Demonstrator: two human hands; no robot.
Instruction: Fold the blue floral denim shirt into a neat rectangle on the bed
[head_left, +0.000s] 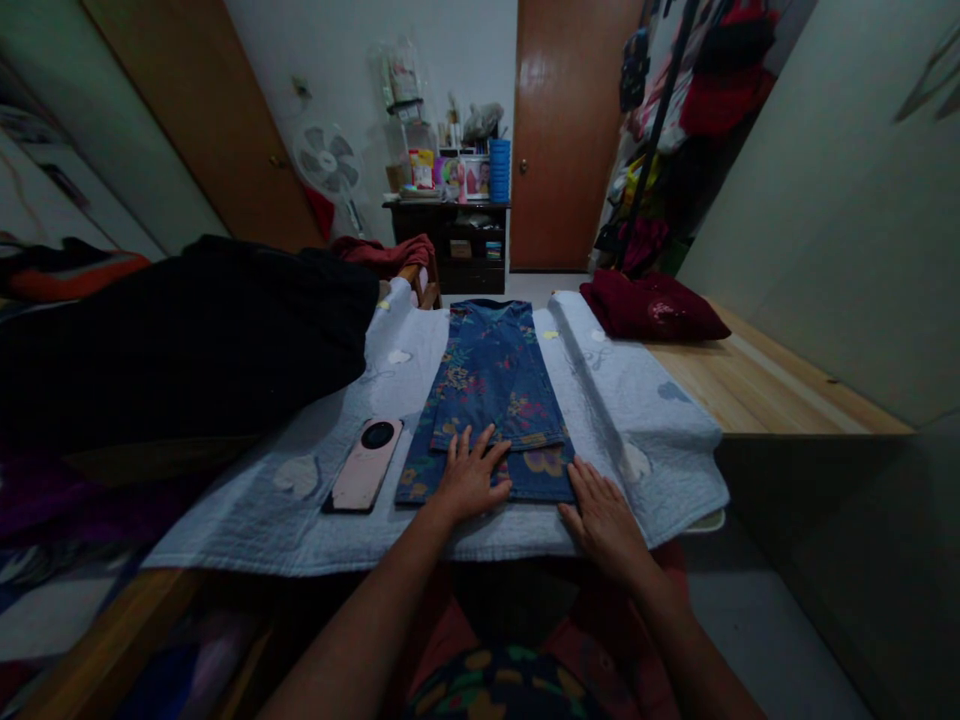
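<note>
dim room with white walls; a worktop, spread with a pale quilted cloth, occupies the centre. the folded blue floral garment lies flat along the middle of the worktop, its dark-trimmed end at the far edge and its wider end just short of the near edge. a folded-over layer ends in a hem across its nearer part. the left hand rests on this end, palm down, fingers spread wide across the hem, grasping nothing. the right hand lies at the garment's near right corner, fingers extended and narrowly spaced, fingertips at its side edge, likewise grasping nothing. just left of the garment, near the worktop's near edge, a pink phone lies with its round camera upward. dark clothing is heaped along the left side; a maroon folded garment lies at the far right corner, beside a bare wooden board. beyond: a fan, a dark cabinet and a brown door.
</note>
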